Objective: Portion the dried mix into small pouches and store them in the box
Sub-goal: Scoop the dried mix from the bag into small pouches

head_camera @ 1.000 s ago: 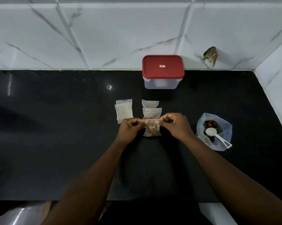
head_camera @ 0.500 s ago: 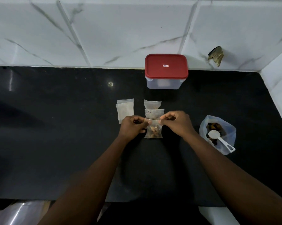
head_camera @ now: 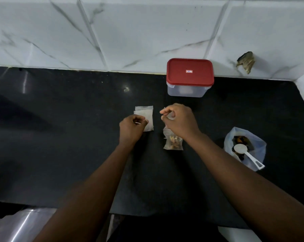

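Mid-frame, the left hand [head_camera: 132,127] is pinching an empty pouch [head_camera: 145,114], likely for filling next — the right hand [head_camera: 180,119] is curling above the filled pouch [head_camera: 173,143], grip unclear.

Right hand [head_camera: 180,120] hides pouches [head_camera: 166,133] beneath (count unclear); box [head_camera: 186,90] contents too blurred.

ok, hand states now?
Left hand: pinching an empty pouch.
Right hand: curled over filled pouches; grip cannot be told.
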Available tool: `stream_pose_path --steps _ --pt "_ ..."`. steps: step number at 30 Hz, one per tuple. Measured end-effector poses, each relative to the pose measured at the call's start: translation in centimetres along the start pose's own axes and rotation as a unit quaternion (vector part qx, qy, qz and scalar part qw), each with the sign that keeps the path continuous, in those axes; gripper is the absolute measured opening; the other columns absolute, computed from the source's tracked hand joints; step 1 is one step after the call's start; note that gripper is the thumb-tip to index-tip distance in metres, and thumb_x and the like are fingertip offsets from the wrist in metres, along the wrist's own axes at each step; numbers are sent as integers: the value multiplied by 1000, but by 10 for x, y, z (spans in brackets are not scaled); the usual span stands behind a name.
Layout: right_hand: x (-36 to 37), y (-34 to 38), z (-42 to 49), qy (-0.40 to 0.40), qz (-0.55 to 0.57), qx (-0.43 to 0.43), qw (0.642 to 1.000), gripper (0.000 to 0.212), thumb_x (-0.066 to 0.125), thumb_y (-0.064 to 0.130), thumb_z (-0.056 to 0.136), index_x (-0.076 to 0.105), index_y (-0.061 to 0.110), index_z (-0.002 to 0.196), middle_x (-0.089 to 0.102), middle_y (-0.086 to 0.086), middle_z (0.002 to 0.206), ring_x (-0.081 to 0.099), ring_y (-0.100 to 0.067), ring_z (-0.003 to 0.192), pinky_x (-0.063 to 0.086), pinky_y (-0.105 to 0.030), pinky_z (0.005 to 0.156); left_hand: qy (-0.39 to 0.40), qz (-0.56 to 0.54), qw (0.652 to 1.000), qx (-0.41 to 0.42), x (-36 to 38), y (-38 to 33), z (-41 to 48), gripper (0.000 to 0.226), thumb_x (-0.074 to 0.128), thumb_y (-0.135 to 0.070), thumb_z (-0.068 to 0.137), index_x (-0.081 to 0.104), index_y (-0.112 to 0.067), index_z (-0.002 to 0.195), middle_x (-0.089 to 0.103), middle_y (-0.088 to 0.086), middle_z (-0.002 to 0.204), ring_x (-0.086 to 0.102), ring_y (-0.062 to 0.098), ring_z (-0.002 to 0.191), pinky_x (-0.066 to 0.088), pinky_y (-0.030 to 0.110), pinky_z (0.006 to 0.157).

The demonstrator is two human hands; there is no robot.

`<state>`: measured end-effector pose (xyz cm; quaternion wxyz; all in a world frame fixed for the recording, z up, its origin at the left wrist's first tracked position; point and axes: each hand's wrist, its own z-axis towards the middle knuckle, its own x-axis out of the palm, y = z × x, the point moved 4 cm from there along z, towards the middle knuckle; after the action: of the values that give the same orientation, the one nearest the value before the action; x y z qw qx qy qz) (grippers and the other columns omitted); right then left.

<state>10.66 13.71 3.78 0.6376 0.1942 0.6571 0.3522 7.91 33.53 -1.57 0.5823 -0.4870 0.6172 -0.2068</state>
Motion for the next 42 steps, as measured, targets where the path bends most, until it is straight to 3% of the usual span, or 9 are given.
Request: stream_pose_path --steps 4,11,14,18,22,33,38,40,42 --pt "22 10 22 36 -63 -21 997 16 74 17 88 75 21 104 68 6 99 62 -8 94 55 -29 85 -39 32 998 -39 -8 5 17 35 79 -25 90 68 -15 121 64 -4 112 61 9 101 49 22 80" --pt "51 20 56 86 -179 -27 980 28 74 24 89 72 23 116 69 2 114 59 -19 108 47 -38 93 -38 40 992 -117 -10 14 38 32 82 -28 87 66 -16 113 68 1 111 67 15 93 56 28 69" --pt "64 20 69 124 -231 -23 965 38 73 29 90 66 25 128 64 0 126 55 -21 118 43 -40 98 -27 46 989 -135 -10 19 46 35 83 -31 86 70 -16 115 71 2 110 72 18 88 64 36 75" --pt "79 19 77 176 -275 -17 945 47 71 32 91 59 26 136 58 -2 136 49 -25 128 40 -44 104 -20 29 989 -145 -10 19 49 25 82 -22 88 72 -17 110 69 0 104 69 16 89 63 35 76" --pt "86 20 77 171 -295 -19 940 40 72 31 89 65 26 128 59 -2 131 50 -25 125 38 -45 104 -32 28 988 -147 -11 20 48 17 79 -14 88 74 -18 104 68 -4 97 61 4 74 47 20 55" --pt "52 24 70 138 -145 42 979 6 72 32 90 76 31 94 70 16 92 64 -12 103 35 -43 102 -19 -68 993 -92 -15 9 34 17 65 -12 97 76 -16 110 71 -6 105 66 10 97 48 16 69" --pt "21 27 56 187 -85 81 975 13 72 35 90 79 32 100 74 17 107 59 -6 104 35 -44 102 -11 -125 992 -12 -16 -11 17 21 62 -9 98 76 -18 112 72 -4 113 67 7 103 57 28 87" --pt "4 25 46 194 1 99 976 10 74 27 89 81 27 98 75 14 103 66 -5 98 49 -29 89 -9 -124 992 31 -13 -22 9 21 65 -12 98 75 -20 116 70 -2 118 66 8 106 57 32 93" --pt "-15 20 35 175 80 136 972 9 76 22 88 81 22 96 76 10 94 68 -4 87 50 -16 68 10 -126 989 73 -9 -36 -2 27 71 -19 92 73 -22 119 70 -4 118 66 8 108 57 34 93"
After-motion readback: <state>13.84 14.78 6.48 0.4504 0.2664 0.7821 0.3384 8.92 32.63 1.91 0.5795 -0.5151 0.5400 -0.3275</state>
